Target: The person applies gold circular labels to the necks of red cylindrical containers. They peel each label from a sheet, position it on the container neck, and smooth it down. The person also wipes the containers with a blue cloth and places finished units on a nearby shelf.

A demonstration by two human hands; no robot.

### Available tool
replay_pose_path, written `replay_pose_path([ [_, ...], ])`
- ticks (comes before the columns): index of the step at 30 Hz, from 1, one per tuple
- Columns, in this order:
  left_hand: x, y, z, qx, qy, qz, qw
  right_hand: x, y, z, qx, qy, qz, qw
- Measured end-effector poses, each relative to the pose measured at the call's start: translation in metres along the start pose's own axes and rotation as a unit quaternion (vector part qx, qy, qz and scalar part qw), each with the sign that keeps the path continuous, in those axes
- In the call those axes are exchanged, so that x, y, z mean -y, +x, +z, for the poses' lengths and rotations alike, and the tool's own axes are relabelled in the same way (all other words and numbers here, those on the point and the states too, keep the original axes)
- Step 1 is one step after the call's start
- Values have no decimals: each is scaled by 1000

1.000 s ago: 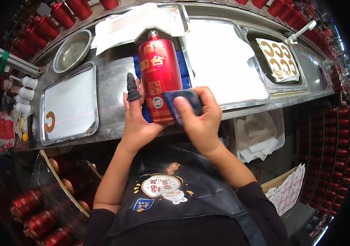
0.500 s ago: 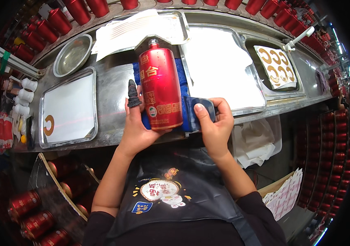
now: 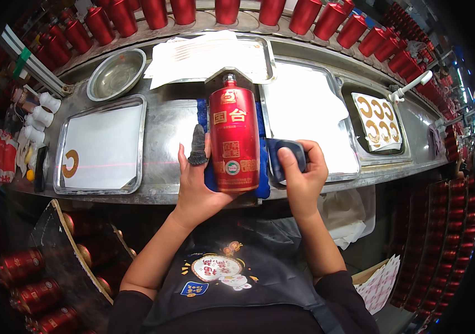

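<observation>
A glossy red bottle (image 3: 235, 131) with gold lettering lies on its back on a blue cloth (image 3: 263, 189), its neck in a notched metal rest (image 3: 210, 83). My left hand (image 3: 199, 192) is closed around its lower left side, with the thumb side at the base. A black knitted sleeve (image 3: 198, 146) covers one finger of that hand. Between the thumb and bent fingers of my right hand (image 3: 308, 181) is a flat, dark blue scraper-like piece (image 3: 274, 161). It stands just right of the bottle; whether they touch, I cannot tell.
On the left, a metal tray (image 3: 142, 111) holds white paper with one gold C-shaped sticker (image 3: 70, 163). A metal bowl (image 3: 94, 83) stands behind it. Rightward are a paper-covered tray (image 3: 354, 167), a sticker sheet (image 3: 376, 119) and a tap (image 3: 412, 86). Red bottles (image 3: 227, 11) line the back.
The bottle has been turned about its length, so its gold lettering now faces up. The whole view has shifted slightly. Both hands keep their holds.
</observation>
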State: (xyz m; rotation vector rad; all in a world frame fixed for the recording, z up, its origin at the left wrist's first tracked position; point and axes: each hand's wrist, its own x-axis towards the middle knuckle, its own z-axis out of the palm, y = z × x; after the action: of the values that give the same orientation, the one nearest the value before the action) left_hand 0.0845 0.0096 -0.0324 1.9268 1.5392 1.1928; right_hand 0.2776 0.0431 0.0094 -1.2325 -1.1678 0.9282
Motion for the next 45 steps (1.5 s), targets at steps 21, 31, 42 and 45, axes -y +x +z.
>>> replay_pose_path([
  [21,4,-9,4,-56,33,45,997,-6,-31,27,23,-215,-322,922],
  [31,-20,-31,13,-35,53,13,998,-5,-38,-8,56,-104,-146,982],
  [42,-4,-41,26,-120,75,-70,987,-10,-34,-14,100,-152,-202,962],
  [45,-1,-42,28,-112,81,-80,987,8,-12,-18,192,-177,-231,937],
])
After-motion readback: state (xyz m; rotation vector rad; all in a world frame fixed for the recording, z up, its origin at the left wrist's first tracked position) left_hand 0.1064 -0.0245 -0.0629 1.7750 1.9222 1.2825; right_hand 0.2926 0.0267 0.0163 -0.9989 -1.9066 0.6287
